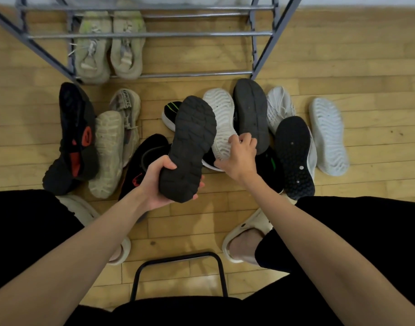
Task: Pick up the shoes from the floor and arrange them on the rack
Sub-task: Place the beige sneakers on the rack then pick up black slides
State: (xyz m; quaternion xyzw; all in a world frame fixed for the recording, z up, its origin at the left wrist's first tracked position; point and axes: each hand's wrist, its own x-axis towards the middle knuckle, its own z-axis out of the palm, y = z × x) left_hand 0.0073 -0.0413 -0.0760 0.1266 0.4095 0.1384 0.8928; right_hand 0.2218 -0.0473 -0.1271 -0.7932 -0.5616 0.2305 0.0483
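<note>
Pickup step: left hand [158,182] fingers clamped on dark shoe [190,147], sole up, lifted above floor pile. Right hand [240,152] fingers curled on white shoe [221,123] in pile. Next, probably: find the mate, place on rack [150,34] beside beige pair [108,47].

- Both forearms are bare, with no sleeve showing as far up as the frame's bottom edge.
- No watch, band or ring shows on the left hand [154,184] or the right hand [240,155].
- Black clothing [357,243] covers both legs and the lap.
- On each foot is a cream-coloured, thick-soled slipper [245,234] with an open toe and small holes in its upper.
</note>
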